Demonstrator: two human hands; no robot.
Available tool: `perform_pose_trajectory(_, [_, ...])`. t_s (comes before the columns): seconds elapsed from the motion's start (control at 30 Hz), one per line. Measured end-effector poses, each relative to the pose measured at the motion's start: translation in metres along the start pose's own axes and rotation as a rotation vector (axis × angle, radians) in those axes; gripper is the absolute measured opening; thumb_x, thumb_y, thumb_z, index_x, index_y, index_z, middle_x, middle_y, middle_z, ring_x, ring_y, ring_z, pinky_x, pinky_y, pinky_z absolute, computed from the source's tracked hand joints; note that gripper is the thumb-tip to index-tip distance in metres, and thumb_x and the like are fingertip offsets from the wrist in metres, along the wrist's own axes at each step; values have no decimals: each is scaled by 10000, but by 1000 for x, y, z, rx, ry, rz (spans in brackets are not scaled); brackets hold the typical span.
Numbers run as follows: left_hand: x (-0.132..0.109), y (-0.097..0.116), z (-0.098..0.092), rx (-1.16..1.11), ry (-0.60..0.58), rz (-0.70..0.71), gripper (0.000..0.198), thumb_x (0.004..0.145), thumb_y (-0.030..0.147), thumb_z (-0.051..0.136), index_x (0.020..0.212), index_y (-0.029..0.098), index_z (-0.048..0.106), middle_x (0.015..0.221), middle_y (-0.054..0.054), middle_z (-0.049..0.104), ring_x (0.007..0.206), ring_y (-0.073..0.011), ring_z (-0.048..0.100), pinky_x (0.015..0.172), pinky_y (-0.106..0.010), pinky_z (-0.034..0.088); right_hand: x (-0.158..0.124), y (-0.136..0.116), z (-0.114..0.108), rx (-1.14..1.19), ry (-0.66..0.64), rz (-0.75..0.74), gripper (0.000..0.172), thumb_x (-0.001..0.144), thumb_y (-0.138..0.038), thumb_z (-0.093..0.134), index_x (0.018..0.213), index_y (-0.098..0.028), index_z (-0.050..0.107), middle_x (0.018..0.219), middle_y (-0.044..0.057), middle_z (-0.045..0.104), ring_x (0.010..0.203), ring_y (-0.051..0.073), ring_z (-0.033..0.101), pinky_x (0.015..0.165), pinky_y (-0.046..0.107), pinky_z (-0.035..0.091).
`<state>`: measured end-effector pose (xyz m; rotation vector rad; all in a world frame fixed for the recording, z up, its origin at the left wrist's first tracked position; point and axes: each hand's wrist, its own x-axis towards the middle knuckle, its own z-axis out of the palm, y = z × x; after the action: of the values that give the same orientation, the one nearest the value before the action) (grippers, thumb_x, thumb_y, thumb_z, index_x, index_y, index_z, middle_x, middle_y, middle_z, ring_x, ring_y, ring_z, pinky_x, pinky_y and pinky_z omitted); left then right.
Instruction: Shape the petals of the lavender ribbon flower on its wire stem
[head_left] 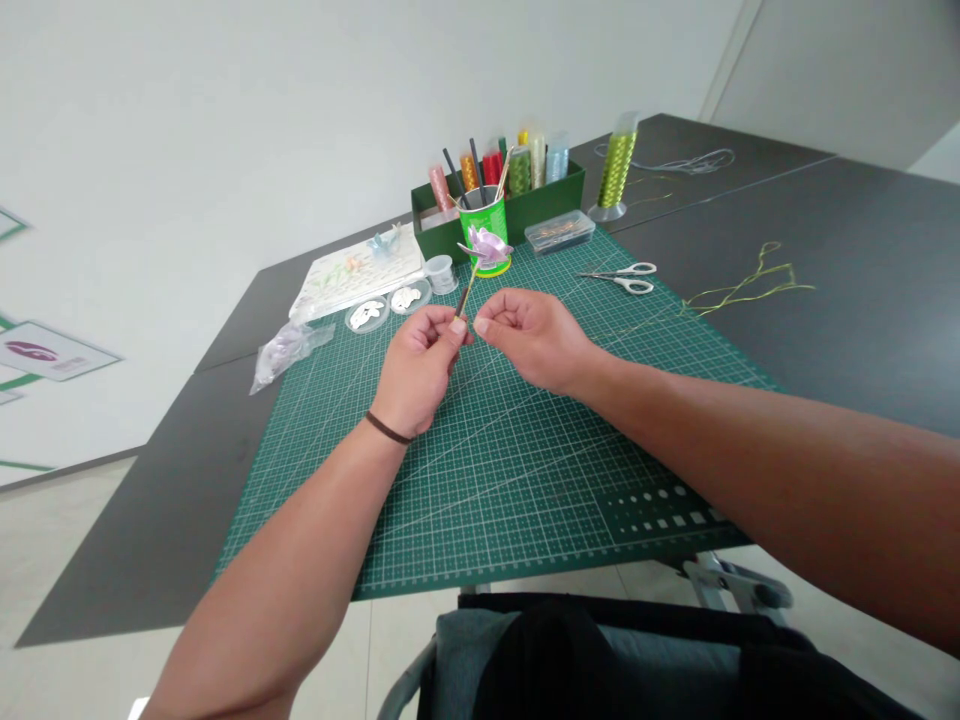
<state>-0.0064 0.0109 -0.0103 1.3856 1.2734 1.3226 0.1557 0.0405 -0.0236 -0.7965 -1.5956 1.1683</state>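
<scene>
My left hand (417, 362) pinches the lower end of a thin stem (466, 294) that carries a small purple fabric flower (487, 245) at its top. The stem tilts up and away from me above the green cutting mat (495, 470). My right hand (529, 336) is closed in a pinch right beside the left, fingertips at the stem's base. A fine greenish thread seems to run from there toward the right, but it is too thin to be sure. A dark band circles my left wrist.
Behind the flower stand a green cup (484, 218) of tools and a dark green organiser (501, 205) with thread spools. Scissors (624, 277), a clear box (559, 232), a green thread cone (616, 170), loose yellow-green thread (750, 285), small dishes (387, 306) and a plastic bag (288, 349) lie around.
</scene>
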Motion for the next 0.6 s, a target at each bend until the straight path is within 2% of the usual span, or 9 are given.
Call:
perform_pose_trajectory(0.17, [-1,4,0,-74,-47,-29,211,973,358,667,850,187,673,749,-3,634,525,-78,384,475,-219,285,1,1,1,-3,14,13,172,934,-186,685,802,-210,577,632,-47,573,531,91,401,498,255,281])
perform_pose_trajectory(0.43, [0,2,0,-11,-39,-39,208,962,350,711,838,188,668,714,18,595,531,-81,371,480,-219,303,2,2,1,16,29,30,139,932,-170,678,821,-202,601,686,-19,648,553,98,446,503,254,305])
perform_pose_trajectory(0.6, [1,-1,-1,31,-40,-3,210,951,354,724,826,201,655,705,18,601,538,-90,398,484,-226,320,1,1,1,4,12,26,143,923,-197,699,820,-206,600,670,-27,635,541,93,412,491,251,283])
